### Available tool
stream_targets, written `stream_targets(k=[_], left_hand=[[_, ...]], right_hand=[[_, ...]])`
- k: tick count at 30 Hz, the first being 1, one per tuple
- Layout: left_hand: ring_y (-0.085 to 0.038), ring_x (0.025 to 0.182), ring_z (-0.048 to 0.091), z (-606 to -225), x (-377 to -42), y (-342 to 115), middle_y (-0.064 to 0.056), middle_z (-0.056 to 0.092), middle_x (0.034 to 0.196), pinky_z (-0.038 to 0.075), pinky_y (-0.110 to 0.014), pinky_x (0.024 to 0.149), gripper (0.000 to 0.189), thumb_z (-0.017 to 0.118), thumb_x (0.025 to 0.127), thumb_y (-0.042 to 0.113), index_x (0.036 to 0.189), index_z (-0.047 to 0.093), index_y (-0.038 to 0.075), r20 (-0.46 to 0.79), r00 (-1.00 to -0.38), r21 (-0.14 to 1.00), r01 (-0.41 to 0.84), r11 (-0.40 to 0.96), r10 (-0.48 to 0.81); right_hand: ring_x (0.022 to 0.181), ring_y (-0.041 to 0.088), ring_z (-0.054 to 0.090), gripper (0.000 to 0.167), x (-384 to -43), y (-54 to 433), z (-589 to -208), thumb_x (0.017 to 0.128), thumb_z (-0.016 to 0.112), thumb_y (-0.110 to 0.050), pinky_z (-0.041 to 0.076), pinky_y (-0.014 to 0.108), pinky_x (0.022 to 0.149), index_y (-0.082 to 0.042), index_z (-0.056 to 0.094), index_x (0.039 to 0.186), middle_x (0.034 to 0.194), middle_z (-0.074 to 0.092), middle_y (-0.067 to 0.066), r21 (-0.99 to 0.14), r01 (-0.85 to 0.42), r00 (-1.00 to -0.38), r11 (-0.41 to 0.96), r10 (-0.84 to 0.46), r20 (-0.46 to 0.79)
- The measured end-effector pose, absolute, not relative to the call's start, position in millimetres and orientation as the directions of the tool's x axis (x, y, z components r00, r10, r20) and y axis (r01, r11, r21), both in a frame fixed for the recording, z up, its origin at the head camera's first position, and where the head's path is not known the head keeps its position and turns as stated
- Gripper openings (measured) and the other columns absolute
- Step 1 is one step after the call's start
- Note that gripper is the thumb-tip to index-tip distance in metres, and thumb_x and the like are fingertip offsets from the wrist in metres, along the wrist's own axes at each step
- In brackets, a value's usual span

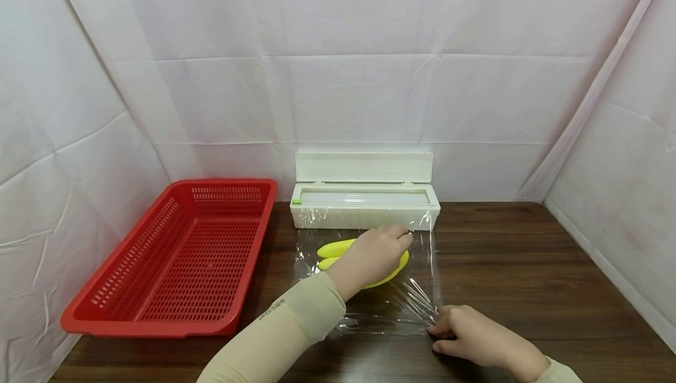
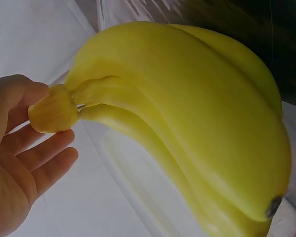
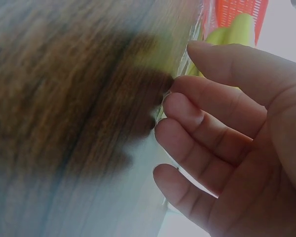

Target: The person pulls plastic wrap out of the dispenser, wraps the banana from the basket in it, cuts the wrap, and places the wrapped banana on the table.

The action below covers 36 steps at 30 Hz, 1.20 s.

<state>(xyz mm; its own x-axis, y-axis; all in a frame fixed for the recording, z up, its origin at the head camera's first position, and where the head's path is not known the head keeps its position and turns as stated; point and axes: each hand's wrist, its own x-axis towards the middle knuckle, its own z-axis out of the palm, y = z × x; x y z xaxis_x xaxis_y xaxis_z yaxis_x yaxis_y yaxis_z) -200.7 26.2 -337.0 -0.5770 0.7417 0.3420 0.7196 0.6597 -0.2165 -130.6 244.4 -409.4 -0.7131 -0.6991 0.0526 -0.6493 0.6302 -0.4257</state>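
Note:
A bunch of yellow bananas (image 1: 335, 248) lies over a sheet of clear plastic wrap (image 1: 369, 318) on the dark wooden table. My left hand (image 1: 377, 254) reaches across it and pinches the stem between thumb and fingers, as the left wrist view of the bananas (image 2: 177, 94) shows. At the wrap's near right corner, my right hand (image 1: 472, 335) rests low, fingertips at the film's edge and thumb apart from them. Creases in the film run toward those fingertips. The wrap comes out of a white wrap dispenser (image 1: 364, 219), whose lid stands raised.
A red plastic basket (image 1: 253, 242) with slotted walls and floor sits on the left of the table (image 1: 507, 260). White cloth walls (image 1: 343, 101) enclose the back and both sides. A small green slider (image 1: 297, 201) is on the dispenser's left end.

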Motion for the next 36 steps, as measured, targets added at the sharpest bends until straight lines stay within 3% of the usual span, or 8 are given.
stream_targets(k=[9, 17, 25, 30, 36], left_hand=[[-0.013, 0.1, 0.061, -343.2, -201.1, 28.3, -0.002, 0.057, 0.126, 0.053, -0.025, 0.076, 0.041, 0.053, 0.091, 0.02, 0.133, 0.054, 0.016, 0.334, -0.574, -0.246, 0.713, 0.657, 0.748], [-0.017, 0.102, 0.06, -351.5, -202.6, 28.7, -0.008, 0.049, 0.136, 0.052, -0.028, 0.081, 0.056, 0.06, 0.086, 0.021, 0.14, 0.045, 0.016, 0.339, -0.576, -0.207, 0.725, 0.657, 0.743], [-0.024, 0.125, 0.05, -356.3, -198.9, 25.3, -0.013, 0.031, 0.152, 0.046, -0.034, 0.098, 0.07, 0.062, 0.086, 0.028, 0.148, 0.03, 0.021, 0.293, -0.638, -0.184, 0.693, 0.697, 0.712], [-0.024, 0.127, 0.048, -358.1, -196.0, 19.2, -0.014, 0.026, 0.153, 0.043, -0.035, 0.102, 0.073, 0.062, 0.086, 0.03, 0.149, 0.027, 0.023, 0.31, -0.643, -0.2, 0.676, 0.709, 0.7], [-0.028, 0.132, 0.042, -357.1, -193.1, 11.6, -0.015, 0.014, 0.157, 0.04, -0.039, 0.106, 0.078, 0.064, 0.085, 0.03, 0.15, 0.022, 0.024, 0.296, -0.674, -0.128, 0.674, 0.727, 0.677]], right_hand=[[0.068, -0.007, 0.044, 0.023, -131.9, 244.2, -409.6, 0.08, 0.072, -0.019, 0.041, 0.015, 0.057, -0.003, 0.075, 0.097, 0.08, 0.056, -0.013, -0.422, -0.65, -0.711, 0.632, -0.702, 0.041], [0.071, -0.007, 0.047, 0.028, -131.1, 244.6, -409.2, 0.082, 0.072, -0.021, 0.044, 0.017, 0.059, 0.0, 0.073, 0.1, 0.083, 0.06, -0.008, -0.454, -0.612, -0.727, 0.647, -0.687, 0.001], [0.074, -0.005, 0.053, 0.028, -130.7, 244.2, -408.9, 0.082, 0.071, -0.022, 0.047, 0.018, 0.06, 0.0, 0.073, 0.1, 0.085, 0.061, -0.007, -0.47, -0.592, -0.733, 0.655, -0.679, -0.024], [0.076, -0.003, 0.056, 0.028, -130.8, 244.4, -409.6, 0.082, 0.072, -0.022, 0.048, 0.019, 0.062, -0.001, 0.074, 0.099, 0.086, 0.062, -0.007, -0.438, -0.616, -0.728, 0.655, -0.686, -0.003], [0.074, -0.006, 0.051, 0.029, -132.0, 244.5, -409.2, 0.083, 0.071, -0.021, 0.046, 0.019, 0.06, 0.001, 0.072, 0.102, 0.086, 0.061, -0.006, -0.453, -0.596, -0.732, 0.663, -0.681, -0.034]])
